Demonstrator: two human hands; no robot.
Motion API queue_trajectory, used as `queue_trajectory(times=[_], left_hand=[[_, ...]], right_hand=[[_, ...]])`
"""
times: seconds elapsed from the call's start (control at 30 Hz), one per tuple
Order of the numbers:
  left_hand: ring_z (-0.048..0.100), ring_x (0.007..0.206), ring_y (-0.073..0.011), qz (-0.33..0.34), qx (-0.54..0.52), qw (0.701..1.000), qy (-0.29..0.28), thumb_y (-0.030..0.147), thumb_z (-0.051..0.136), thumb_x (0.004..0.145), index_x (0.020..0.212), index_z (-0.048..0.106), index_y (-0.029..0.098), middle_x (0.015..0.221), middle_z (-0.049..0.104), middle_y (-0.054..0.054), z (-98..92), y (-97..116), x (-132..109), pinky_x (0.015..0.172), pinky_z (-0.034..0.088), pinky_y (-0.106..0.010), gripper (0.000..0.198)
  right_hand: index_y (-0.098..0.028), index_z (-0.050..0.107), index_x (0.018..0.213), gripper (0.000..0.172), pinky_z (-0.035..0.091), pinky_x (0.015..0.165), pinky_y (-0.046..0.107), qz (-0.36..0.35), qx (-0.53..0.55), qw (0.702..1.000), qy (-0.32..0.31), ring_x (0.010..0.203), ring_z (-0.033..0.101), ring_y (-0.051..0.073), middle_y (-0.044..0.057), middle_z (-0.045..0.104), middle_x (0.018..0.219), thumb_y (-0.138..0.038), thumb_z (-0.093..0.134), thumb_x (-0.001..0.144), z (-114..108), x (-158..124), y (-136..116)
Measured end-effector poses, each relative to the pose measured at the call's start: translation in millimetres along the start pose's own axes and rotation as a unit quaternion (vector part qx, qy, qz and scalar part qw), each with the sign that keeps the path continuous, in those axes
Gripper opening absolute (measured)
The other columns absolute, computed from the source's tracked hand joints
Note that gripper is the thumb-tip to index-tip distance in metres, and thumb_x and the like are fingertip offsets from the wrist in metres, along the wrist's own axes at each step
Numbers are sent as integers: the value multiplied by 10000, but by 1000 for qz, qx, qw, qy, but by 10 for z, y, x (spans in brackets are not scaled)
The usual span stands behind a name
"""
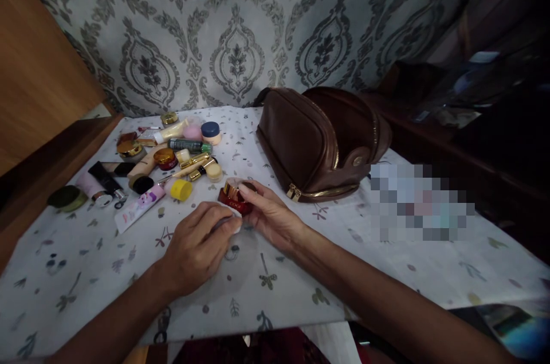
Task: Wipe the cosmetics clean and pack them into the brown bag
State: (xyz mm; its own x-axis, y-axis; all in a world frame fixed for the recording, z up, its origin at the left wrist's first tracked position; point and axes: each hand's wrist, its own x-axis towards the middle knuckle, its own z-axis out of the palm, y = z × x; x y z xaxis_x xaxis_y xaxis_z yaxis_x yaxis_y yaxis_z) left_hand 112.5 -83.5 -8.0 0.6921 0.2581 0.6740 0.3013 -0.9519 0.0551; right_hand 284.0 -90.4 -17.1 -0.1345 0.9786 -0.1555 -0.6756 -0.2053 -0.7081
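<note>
A small, round, glossy red jar with a gold lid (227, 199) is sitting in my right hand (275, 216), whose fingers are closing round it; my left hand (193, 246), beside it, is pinching a white wipe (237, 223) at its near side, over the patterned white fabric-covered worktop (129, 272).

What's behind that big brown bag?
Behind the brown bag you can see the grey patterned wall. The bag covers the spot low down right behind it, so I can't tell if anything is there.

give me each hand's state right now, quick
Left hand: closed, pinching a white cloth or tissue.
Right hand: closed around a red jar, thumb near its gold lid.
</note>
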Motion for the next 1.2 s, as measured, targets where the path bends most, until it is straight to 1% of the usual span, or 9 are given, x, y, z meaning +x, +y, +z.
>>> queue_trajectory(times=[0.13, 0.2, 0.33, 0.43, 0.57, 0.83, 0.97, 1.13, 1.2], left_hand=[[572, 897, -211, -40, -9, 999, 15, -21, 483, 879, 1067, 635, 116, 984, 613, -113, -18, -61, -30, 753, 519, -350, 278], [576, 896, -200, -59, -10, 998, 31, -18, 475, 879, 1079, 630, 147, 996, 611, -96, -24, -84, -35, 762, 514, -340, 302], [581, 929, -189, -88, -24, 994, 56, -22, 486, 885, 1133, 615, 169, 1020, 607, -80, -25, -102, -41, 803, 505, -328, 339], [583, 948, -187, -89, -29, 993, 65, -25, 491, 889, 1171, 604, 173, 1041, 598, -82, -23, -96, -41, 813, 506, -326, 363], [587, 938, -197, -56, -16, 997, 52, -24, 488, 889, 1192, 606, 173, 1031, 605, -91, -21, -57, -13, 793, 522, -337, 381], [584, 1001, -263, 59, 75, 995, 18, 13, 560, 885, 1114, 644, 68, 1016, 661, -150, 42, 8, -13, 820, 574, -406, 250], [585, 966, -252, 68, 65, 996, 6, 16, 538, 892, 1058, 649, 71, 986, 670, -144, 49, 19, -2, 799, 583, -405, 207], [576, 917, -221, 3, 22, 1000, 14, -2, 497, 895, 1061, 637, 117, 960, 634, -112, 0, -3, 8, 757, 554, -363, 247], [571, 928, -213, -19, 5, 1000, 19, -22, 492, 886, 1094, 624, 118, 995, 616, -111, -16, -35, -9, 772, 535, -357, 284]], right_hand=[[-164, 709, 976, 271, 538, 796, 282, 36, 36, 999, -10, 884, 670, 170, 47, 750, 960, -371, 734, 802, -21, 17, -21], [-162, 707, 959, 231, 540, 785, 288, 43, 38, 998, -15, 879, 673, 175, 55, 751, 964, -343, 712, 815, -30, 23, -22], [-166, 689, 897, 286, 539, 749, 286, 27, 19, 999, -28, 838, 666, 170, 37, 742, 914, -361, 810, 726, -19, 9, -14], [-168, 661, 857, 376, 536, 741, 276, 18, 14, 1000, -4, 792, 650, 146, 3, 720, 851, -354, 889, 624, -2, -8, -4], [-161, 649, 885, 444, 513, 721, 256, 16, -18, 999, 25, 775, 641, 127, -8, 708, 847, -344, 918, 582, 15, -17, 7], [-161, 667, 914, 429, 467, 687, 231, 7, -25, 999, 28, 778, 631, 118, -1, 709, 863, -317, 911, 597, 34, -3, 28], [-165, 705, 904, 433, 487, 744, 229, -4, 9, 1000, 24, 806, 635, 128, 2, 723, 861, -346, 919, 573, 29, 9, 20], [-158, 725, 935, 357, 515, 763, 275, 30, 27, 999, -3, 846, 648, 174, 50, 738, 897, -460, 778, 753, 6, 4, -34], [-151, 715, 954, 332, 525, 794, 308, 52, 37, 998, -14, 875, 657, 192, 76, 742, 933, -454, 700, 821, -9, 4, -44]])
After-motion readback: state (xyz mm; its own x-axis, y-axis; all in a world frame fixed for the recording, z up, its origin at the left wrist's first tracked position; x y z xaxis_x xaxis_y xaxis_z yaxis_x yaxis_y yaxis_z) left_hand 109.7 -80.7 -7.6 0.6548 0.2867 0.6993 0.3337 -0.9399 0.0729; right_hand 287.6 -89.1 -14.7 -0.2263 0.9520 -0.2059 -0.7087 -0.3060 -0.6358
